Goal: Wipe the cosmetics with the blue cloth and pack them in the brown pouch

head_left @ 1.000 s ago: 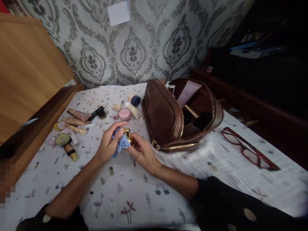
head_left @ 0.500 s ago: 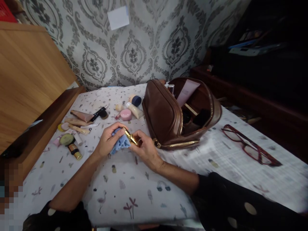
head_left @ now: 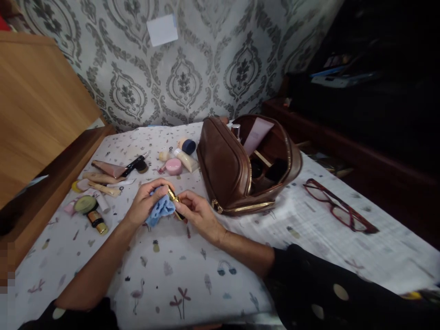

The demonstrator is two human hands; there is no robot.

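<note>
Centrally, just left of the middle of the frame, a small gold item [head_left: 172,195] is held between two hands set close together. By the left hand [head_left: 144,201], a crumpled blue cloth [head_left: 161,211] is clamped against the item's upper end, with the thumb laid over the cloth. By the right hand [head_left: 201,215], the item is gripped with thumb and fingers; its exact shape cannot be told, since much of it is covered.

Right of the hands, a brown bag [head_left: 223,160] is seen standing open, its zip edged in gold. Inside it, a pale pink tube [head_left: 257,135] is leaned at a tilt, and a silver-capped item [head_left: 235,130] is placed near the tube.

Left of the bag, a pink jar [head_left: 173,167], a cream tube [head_left: 186,160] and a dark-lidded jar [head_left: 187,146] are grouped near one another. Farther left, a pinkish tube [head_left: 108,168], a black tube [head_left: 134,165], a green round item [head_left: 85,204] and a black-and-gold bottle [head_left: 97,222] are laid out on the patterned cover [head_left: 192,279]. At the right of the frame, red-framed glasses [head_left: 338,208] are rested on the same cover.
</note>
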